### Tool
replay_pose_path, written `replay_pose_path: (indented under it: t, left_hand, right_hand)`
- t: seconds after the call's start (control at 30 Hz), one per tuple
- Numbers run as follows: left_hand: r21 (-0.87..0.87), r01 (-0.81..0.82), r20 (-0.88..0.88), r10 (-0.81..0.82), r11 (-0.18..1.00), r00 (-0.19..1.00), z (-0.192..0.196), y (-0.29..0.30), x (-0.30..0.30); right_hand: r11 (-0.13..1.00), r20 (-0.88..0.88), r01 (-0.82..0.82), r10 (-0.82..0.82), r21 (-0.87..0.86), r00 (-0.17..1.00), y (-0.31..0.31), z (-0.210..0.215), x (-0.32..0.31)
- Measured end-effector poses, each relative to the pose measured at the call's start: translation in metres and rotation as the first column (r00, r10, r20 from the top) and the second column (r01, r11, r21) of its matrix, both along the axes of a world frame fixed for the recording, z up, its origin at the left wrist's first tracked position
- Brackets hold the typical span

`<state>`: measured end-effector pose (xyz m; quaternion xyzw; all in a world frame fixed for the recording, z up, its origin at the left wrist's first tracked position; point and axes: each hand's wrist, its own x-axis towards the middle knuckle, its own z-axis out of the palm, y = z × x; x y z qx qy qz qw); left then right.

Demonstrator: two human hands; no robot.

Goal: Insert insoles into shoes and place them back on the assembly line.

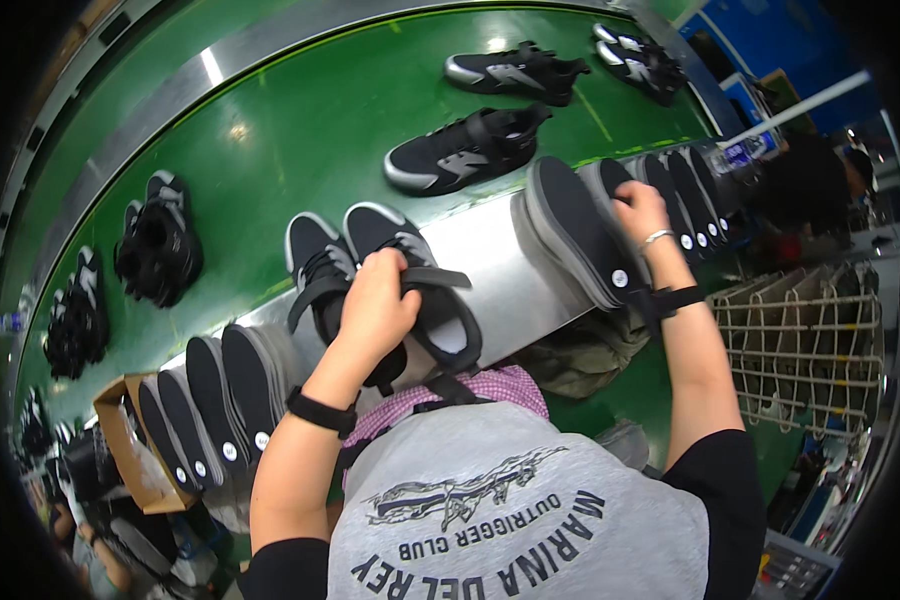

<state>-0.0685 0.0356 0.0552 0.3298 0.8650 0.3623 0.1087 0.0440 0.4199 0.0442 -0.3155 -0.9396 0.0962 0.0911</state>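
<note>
Two black sneakers (448, 325) with silver toes stand side by side in front of me, their straps undone. My left hand (378, 305) is closed on the upper of the left sneaker (320, 240), between the two shoes. Off to the right, my right hand (642, 215) has its fingers curled at a stack of dark insoles (607, 180); the palm hides part of it. Beside that hand, nearer the middle, a thicker stack of insoles (580, 225) stands on a metal ledge (485, 250). Each front insole bears a round white sticker at the heel.
More black sneakers (467, 150) sit across the green belt (290, 130), at the far right and left. Several insole stacks (210, 390) lean at the left by an open cardboard box (135, 440). A wire rack (800, 345) stands at the right. Another person (100, 550) is at lower left.
</note>
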Motion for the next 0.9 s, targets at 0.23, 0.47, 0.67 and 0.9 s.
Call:
replay_pose_path:
  t: [0.23, 0.47, 0.67, 0.9]
  left_hand:
    - [-0.046, 0.253, -0.058, -0.256, 0.966, 0.965, 0.004, -0.012, 0.002]
    - [-0.003, -0.079, 0.148, 0.079, 0.997, 0.986, -0.001, -0.001, 0.001]
    - [0.057, -0.221, 0.256, 0.200, 0.974, 0.946, -0.013, 0.008, -0.004]
    - [0.140, -0.179, 0.629, 0.053, 0.974, 0.776, -0.023, 0.008, -0.014]
  right_hand:
    - [0.998, 0.425, 0.061, -0.063, 0.017, 0.903, 0.014, 0.007, 0.018]
    - [0.978, 0.277, 0.119, -0.163, 0.171, 0.947, 0.006, 0.019, 0.022]
    - [0.610, -0.277, -0.346, 0.208, -0.713, 0.938, -0.106, 0.087, 0.003]
    - [0.486, 0.238, -0.121, 0.611, -0.865, 0.755, -0.204, 0.061, 0.010]
